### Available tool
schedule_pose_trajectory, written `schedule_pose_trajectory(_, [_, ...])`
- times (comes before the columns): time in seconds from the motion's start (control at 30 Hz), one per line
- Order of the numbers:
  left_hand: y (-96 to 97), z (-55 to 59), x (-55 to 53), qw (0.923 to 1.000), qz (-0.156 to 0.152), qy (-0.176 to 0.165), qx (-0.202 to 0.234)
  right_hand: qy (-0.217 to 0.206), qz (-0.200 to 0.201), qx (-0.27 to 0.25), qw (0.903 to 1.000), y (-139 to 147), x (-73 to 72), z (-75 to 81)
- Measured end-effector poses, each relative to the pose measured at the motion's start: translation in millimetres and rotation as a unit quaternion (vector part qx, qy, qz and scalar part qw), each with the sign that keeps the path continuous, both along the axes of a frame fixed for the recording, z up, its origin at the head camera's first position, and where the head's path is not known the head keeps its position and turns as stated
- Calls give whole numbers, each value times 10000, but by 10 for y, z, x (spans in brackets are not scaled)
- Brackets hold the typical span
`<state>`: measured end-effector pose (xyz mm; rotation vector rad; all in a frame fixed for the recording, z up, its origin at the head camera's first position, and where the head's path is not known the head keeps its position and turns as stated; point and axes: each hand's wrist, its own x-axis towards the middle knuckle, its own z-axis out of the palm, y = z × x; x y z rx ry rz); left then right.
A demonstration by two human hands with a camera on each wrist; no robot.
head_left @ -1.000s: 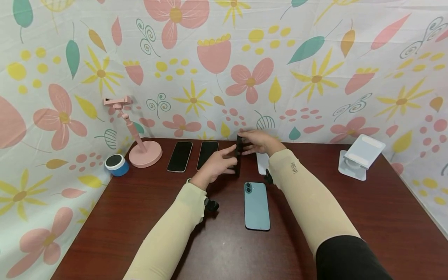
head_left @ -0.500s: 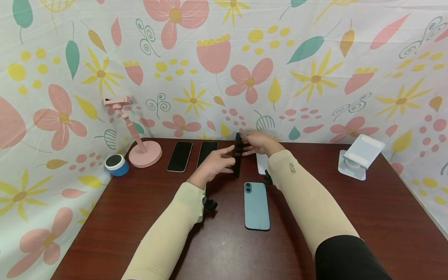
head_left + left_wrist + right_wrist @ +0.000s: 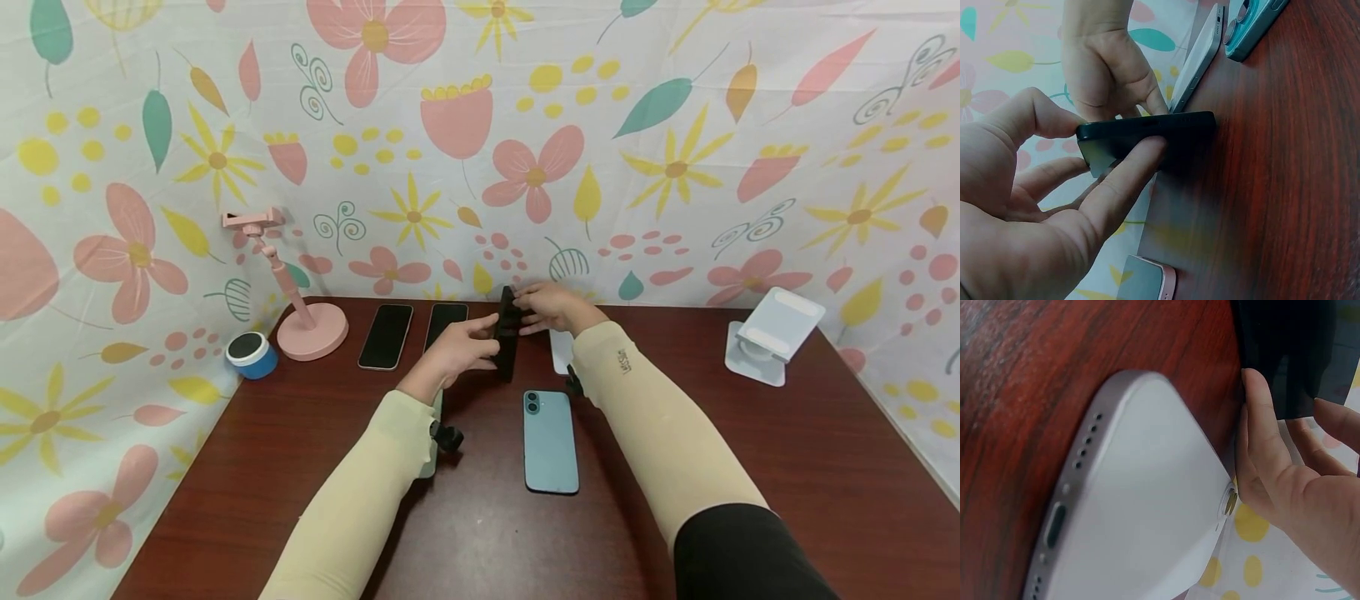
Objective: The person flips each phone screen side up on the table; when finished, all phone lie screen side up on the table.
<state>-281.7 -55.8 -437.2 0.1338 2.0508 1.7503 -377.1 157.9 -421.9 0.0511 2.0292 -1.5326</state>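
Observation:
A black phone [image 3: 506, 354] stands on its long edge near the back of the table. My left hand [image 3: 461, 346] grips its near end; in the left wrist view the thumb bends over the upper corner and a finger lies along the end face. At the far end, my right hand [image 3: 557, 308] holds it, the thumb on one side and fingers on the other in the right wrist view. A white phone [image 3: 1141, 487] lies face down to the right of it. Closer to the front is a light blue phone [image 3: 551, 442], cameras up.
Two dark-screened phones, one at the left [image 3: 385, 336] and one partly behind my left hand [image 3: 446, 321], lie face up. A pink phone stand [image 3: 312, 331] and a blue-white jar [image 3: 252, 354] stand left. Right is a white folding stand [image 3: 776, 333]. A patterned cloth hangs behind.
Both hands have shifted slightly left together with the black phone, which stays upright. A pale green edge shows more beside my left forearm. The other phones and stands have not moved.

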Motion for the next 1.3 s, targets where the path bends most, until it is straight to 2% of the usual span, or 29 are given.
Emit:
schedule_pose_trajectory(0.43, [-33, -44, -2, 9998, -9, 104, -138, 40, 104, 436, 9990, -12, -10, -14])
schedule_pose_trajectory(0.63, [-43, -67, 5, 9991, 82, 156, -393, 402, 256, 910, 9947, -35, 5, -20])
schedule_pose_trajectory(0.83, [-39, -97, -10, 9970, -21, 276, -724, 791, 484, 1345, 9866, -76, 18, -10])
schedule_pose_trajectory(1.07, [-39, -94, -21, 9926, -220, 418, -1117, 871, 498, 1543, 9829, -100, 2, -13])
schedule_pose_trajectory(1.3, [-40, -105, -37, 9891, -225, 573, -1338, 929, 525, 1559, 9820, -110, 22, -1])
